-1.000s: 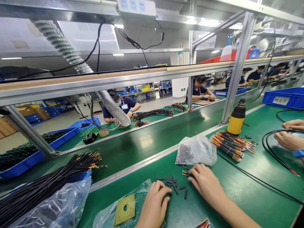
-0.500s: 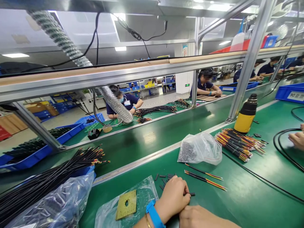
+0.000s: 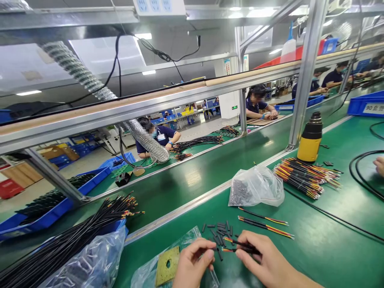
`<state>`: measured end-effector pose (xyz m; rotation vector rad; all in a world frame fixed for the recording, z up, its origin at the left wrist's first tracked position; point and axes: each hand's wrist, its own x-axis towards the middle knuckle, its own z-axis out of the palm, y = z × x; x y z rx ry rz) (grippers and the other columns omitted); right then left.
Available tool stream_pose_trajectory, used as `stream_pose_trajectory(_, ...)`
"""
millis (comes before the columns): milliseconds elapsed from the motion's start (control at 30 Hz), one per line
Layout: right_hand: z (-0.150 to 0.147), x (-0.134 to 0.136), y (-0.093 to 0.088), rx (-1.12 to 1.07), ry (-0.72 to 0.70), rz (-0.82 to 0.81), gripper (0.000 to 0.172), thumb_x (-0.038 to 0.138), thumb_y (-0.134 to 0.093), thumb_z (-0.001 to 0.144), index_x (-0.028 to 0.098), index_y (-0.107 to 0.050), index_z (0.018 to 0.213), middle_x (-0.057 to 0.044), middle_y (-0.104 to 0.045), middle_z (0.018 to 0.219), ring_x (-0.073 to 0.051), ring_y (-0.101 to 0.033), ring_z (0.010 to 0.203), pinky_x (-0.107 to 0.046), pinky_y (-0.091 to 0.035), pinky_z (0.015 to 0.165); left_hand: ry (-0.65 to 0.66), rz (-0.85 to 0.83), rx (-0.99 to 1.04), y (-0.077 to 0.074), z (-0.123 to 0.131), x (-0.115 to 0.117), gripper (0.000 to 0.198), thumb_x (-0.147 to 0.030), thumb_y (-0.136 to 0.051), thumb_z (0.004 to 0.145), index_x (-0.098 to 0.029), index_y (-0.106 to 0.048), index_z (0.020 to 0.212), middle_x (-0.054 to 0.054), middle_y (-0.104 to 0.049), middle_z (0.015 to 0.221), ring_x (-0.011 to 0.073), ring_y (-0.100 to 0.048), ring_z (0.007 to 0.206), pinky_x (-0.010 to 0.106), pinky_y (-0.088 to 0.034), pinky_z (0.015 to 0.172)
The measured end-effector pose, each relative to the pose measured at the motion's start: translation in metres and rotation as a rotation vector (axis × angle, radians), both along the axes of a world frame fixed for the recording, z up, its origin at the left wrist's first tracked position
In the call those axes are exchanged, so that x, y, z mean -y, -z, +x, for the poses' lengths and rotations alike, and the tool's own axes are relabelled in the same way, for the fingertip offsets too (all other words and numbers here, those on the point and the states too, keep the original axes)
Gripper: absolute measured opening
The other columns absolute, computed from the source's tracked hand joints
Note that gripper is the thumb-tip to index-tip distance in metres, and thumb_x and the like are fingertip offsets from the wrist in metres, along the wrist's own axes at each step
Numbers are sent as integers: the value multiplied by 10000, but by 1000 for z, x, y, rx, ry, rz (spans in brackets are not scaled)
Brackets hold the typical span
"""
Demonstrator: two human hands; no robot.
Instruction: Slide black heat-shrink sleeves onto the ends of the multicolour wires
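Observation:
My left hand (image 3: 196, 260) is pinched at the fingertips around a short black tube (image 3: 215, 248), mostly covered by the fingers. Just to its right, my right hand (image 3: 264, 258) grips black cables (image 3: 247, 249) whose red, yellow and white wire ends point left toward it. Between and beyond the hands lies a loose pile of short black tubes (image 3: 222, 232) on the green bench. A clear plastic bag (image 3: 144, 268) with a yellow square plate (image 3: 167, 266) on it lies beside my left hand. Several cut cables (image 3: 265, 227) rest beyond my right hand.
A bag of small dark parts (image 3: 255, 188), a bundle of wires (image 3: 306, 176) and a yellow heat gun (image 3: 310, 140) stand along the bench's back. Long black cables (image 3: 75, 228) fill a blue bin at left. Another person's hand (image 3: 379, 165) shows at the right edge.
My hands were together over the tube pile; now they are apart and facing each other. The pile and the cables in my right hand have come into sight. The view has shifted slightly.

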<state>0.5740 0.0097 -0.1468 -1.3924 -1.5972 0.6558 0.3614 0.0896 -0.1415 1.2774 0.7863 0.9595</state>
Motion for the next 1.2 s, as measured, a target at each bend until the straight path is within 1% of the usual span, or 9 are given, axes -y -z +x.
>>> stream_pose_trajectory(133, -1, -4, 6, -70, 31, -88, 239, 404, -557, 916, 214, -573, 771, -16, -612, 743, -170, -565, 671, -224, -452, 560, 52, 1, 19, 2, 3, 6, 396, -555, -871, 705, -176, -818, 804, 15, -606, 767, 130, -587, 598, 250, -523, 536)
stream_pose_trajectory(567, 0, -4, 11, 65, 0, 95, 173, 307, -605, 905, 209, -618, 762, 11, -619, 678, -135, -544, 586, -217, -376, 520, 89, -47, 57, 15, 3, 5, 391, -542, -881, 704, -170, -824, 810, 24, -664, 742, 105, -588, 567, 207, -501, 531)
stream_pose_trajectory(667, 1, -5, 12, 106, -1, 168, 153, 277, -602, 908, 213, -607, 769, 19, -609, 670, -126, -536, 563, -216, -358, 498, 69, -65, 37, 17, 3, 4, 419, -555, -888, 685, -160, -825, 809, 25, -674, 693, 106, -584, 547, 206, -500, 526)
stream_pose_trajectory(800, 2, -5, 13, 211, -18, 379, 92, 151, -552, 869, 214, -606, 829, 23, -615, 691, -116, -542, 550, -216, -364, 505, 38, -102, -26, 20, 2, 2, 476, -590, -889, 658, -147, -825, 821, 22, -668, 584, 114, -583, 510, 210, -500, 527)
stream_pose_trajectory(867, 4, -5, 14, 261, -36, 473, 154, 92, -517, 834, 212, -600, 882, 15, -633, 724, -121, -574, 590, -214, -394, 549, 16, -113, -53, 20, 1, 2, 507, -616, -888, 637, -147, -824, 819, 25, -666, 578, 123, -584, 508, 222, -499, 527)
stream_pose_trajectory(933, 5, -5, 16, 302, -50, 510, 184, 69, -499, 830, 212, -589, 901, 8, -639, 742, -127, -590, 624, -217, -406, 579, -9, -45, -93, 19, 0, 3, 507, -645, -855, 661, -163, -826, 818, 39, -678, 656, 134, -585, 527, 239, -496, 527)
stream_pose_trajectory(1033, 5, -4, 17, 326, -72, 459, 155, 91, -503, 868, 212, -596, 896, -3, -647, 758, -140, -598, 655, -229, -408, 601, -25, 280, -232, 13, -3, 5, 375, -580, -744, 828, -217, -834, 857, 65, -686, 790, 185, -629, 658, 278, -505, 615)
stream_pose_trajectory(1100, 4, -3, 16, 297, -104, 353, 119, 161, -518, 924, 212, -624, 904, -8, -657, 770, -146, -595, 658, -237, -407, 606, 21, 490, -325, 10, -5, 6, 255, -446, -676, 917, -244, -832, 917, 72, -694, 807, 208, -648, 735, 291, -503, 685)
stream_pose_trajectory(1200, 1, -3, 13, 208, -114, 137, 209, 334, -527, 989, 217, -661, 879, -4, -639, 744, -148, -547, 611, -247, -374, 568, 99, 586, -369, 11, -5, 8, 176, -252, -651, 918, -252, -820, 972, 66, -713, 824, 198, -662, 735, 274, -507, 690)
